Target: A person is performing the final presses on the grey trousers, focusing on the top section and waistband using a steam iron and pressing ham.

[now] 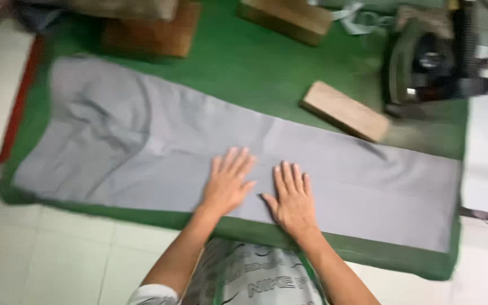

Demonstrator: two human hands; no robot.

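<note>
Pressing flat on the grey garment (159,147), my left hand (228,183) and right hand (293,197) lie side by side, palms down, fingers spread and straight. Neither grip has hold of anything: both are fully open and simply rest on the cloth near its front edge, a little right of its middle.

I see the garment as a long piece of plain light-grey fabric, looking like trousers laid lengthwise. It stretches across the green padded tabletop (255,62) from the far left almost to the right edge. The left part is wider and shows soft folds and darker creases; the right part narrows into a smooth, flat band with a faint lengthwise seam line. The green surface shows as a thin strip along its near edge.

Beyond the cloth I see a pale wooden block (344,110) lying at an angle, just beside the garment's far edge. Further right stands a dark iron (430,62), well apart from my hands. Two more wooden pieces (153,31) sit along the far side. The picture is somewhat blurred.
</note>
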